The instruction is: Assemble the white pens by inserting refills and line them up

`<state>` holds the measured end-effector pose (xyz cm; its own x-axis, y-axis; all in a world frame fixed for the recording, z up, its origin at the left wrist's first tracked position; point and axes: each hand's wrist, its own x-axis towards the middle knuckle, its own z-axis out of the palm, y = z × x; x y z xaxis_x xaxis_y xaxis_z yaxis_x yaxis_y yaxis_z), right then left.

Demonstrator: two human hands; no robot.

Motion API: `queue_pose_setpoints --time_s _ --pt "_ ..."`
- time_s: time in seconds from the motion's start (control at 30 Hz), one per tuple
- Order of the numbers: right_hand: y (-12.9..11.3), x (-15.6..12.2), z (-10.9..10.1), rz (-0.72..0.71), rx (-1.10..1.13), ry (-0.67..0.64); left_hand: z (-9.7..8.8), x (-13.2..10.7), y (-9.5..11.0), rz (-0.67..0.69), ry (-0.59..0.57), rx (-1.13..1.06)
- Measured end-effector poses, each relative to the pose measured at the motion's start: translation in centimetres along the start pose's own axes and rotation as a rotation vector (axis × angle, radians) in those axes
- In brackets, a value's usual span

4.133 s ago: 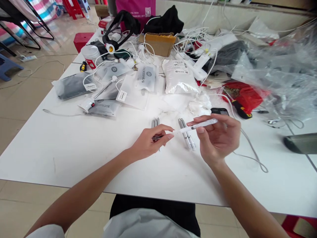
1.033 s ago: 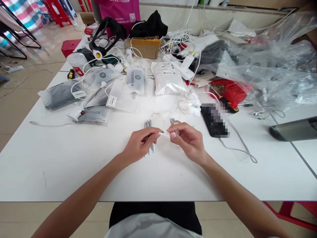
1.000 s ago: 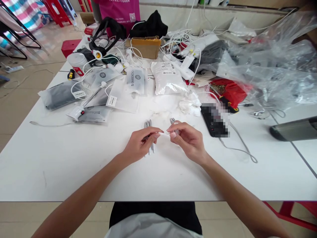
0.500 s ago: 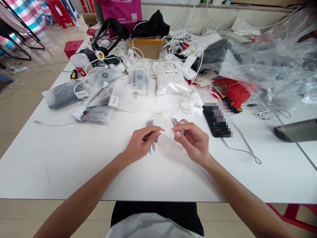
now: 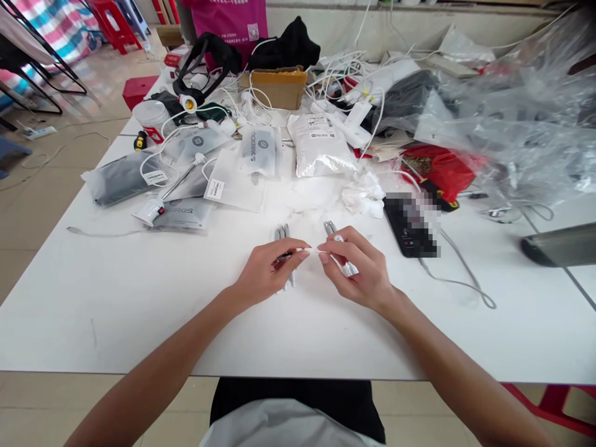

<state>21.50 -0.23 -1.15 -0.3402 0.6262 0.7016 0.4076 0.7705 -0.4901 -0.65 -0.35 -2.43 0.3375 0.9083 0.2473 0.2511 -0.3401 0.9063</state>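
Over the middle of the white table [image 5: 153,310], my left hand [image 5: 267,268] and my right hand [image 5: 356,264] meet almost fingertip to fingertip. A small, slim white piece [image 5: 313,250] bridges the gap, its ends pinched between thumb and forefinger on both sides. Whether it is one part or two joined is too small to tell. Under my left hand lie several silver pens [image 5: 282,232], side by side and partly covered by the fingers. More silver pens [image 5: 330,228] lie beneath my right hand, which hides their middles.
Right of my hands lies a black phone [image 5: 403,233] with a cable. Behind are crumpled tissue [image 5: 363,195], a white plastic parcel [image 5: 321,146], grey pouches [image 5: 125,180] and a lamp holder on a metal stem [image 5: 151,211]. Clear plastic wrap [image 5: 507,136] heaps at the back right.
My hands have come closer together, the right one shifting left, so the white bits at the fingertips now meet. More of the pens under my right hand shows.
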Motion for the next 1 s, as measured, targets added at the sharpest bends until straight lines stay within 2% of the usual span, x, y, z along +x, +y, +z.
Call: queue_pose_setpoints --time_s 0.27,0.47,0.87,0.93,1.0 --pt "-0.02 0.24 0.23 0.064 0.111 -0.026 0.0 -0.03 -0.05 0.033 -0.031 -0.008" --pt "-0.02 0.43 0.19 0.101 0.142 -0.026 -0.23 -0.06 0.26 0.006 -0.09 -0.055" --pt "0.0 0.22 0.29 0.138 0.173 -0.023 -0.25 -0.16 0.45 -0.026 -0.119 -0.103" --pt "-0.04 0.12 0.23 0.171 0.21 -0.026 -0.29 -0.15 0.48 -0.055 -0.123 -0.135" --pt "-0.05 0.08 0.15 0.262 0.309 -0.013 -0.37 -0.11 0.54 -0.085 -0.117 -0.177"
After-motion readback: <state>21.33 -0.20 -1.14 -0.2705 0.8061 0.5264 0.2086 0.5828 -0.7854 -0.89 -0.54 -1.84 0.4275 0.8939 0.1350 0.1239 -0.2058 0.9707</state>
